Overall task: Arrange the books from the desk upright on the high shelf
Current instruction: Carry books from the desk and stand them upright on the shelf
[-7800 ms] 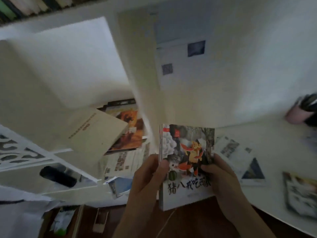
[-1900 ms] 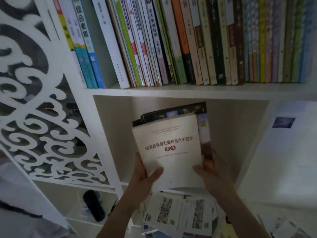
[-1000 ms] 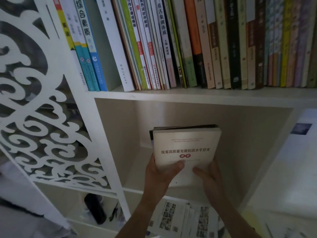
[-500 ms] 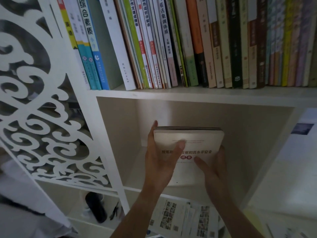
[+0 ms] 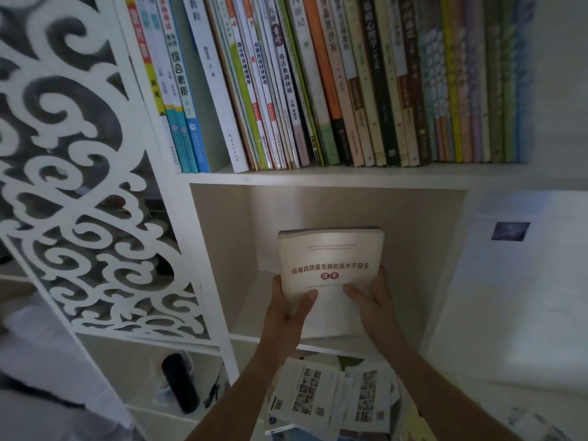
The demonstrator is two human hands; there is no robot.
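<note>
Books [image 5: 331, 268], cream-covered volume foremost with red title characters, held upright inside open cubby [image 5: 423, 249] below high shelf [image 5: 318, 176]. Lower edge near cubby floor; actual contact hidden by hands. Only foremost cover and a thin strip of page edges visible along the top; number of volumes behind cannot be told.

Left hand [image 5: 286, 313] at 7 o'clock of the cover: thumb laid across cover face, fingers [image 5: 276, 286] curled round left edge. Grips the stack.

Right hand [image 5: 372, 303] at 5 o'clock of the cover: thumb pressed flat on cover, fingers [image 5: 381, 278] wrapped round right edge. Grips the stack. Both forearms entering from 6 o'clock.

Row of shelved books [image 5: 318, 84] at 12 o'clock, standing spine-out on high shelf, left portion leaning slightly, right portion near vertical. Gap visible between blue spines and a white spine at 11 o'clock.

White scroll-cut panel [image 5: 79, 186] at 9 o'clock, forming side of shelving unit. Black cylindrical object [image 5: 179, 383] standing in lower compartment at 7 o'clock. Printed leaflets [image 5: 331, 399] with small photo grids lying loose at 6 o'clock, under the forearms. White sheet with small dark picture [image 5: 510, 231] at 3 o'clock.
</note>
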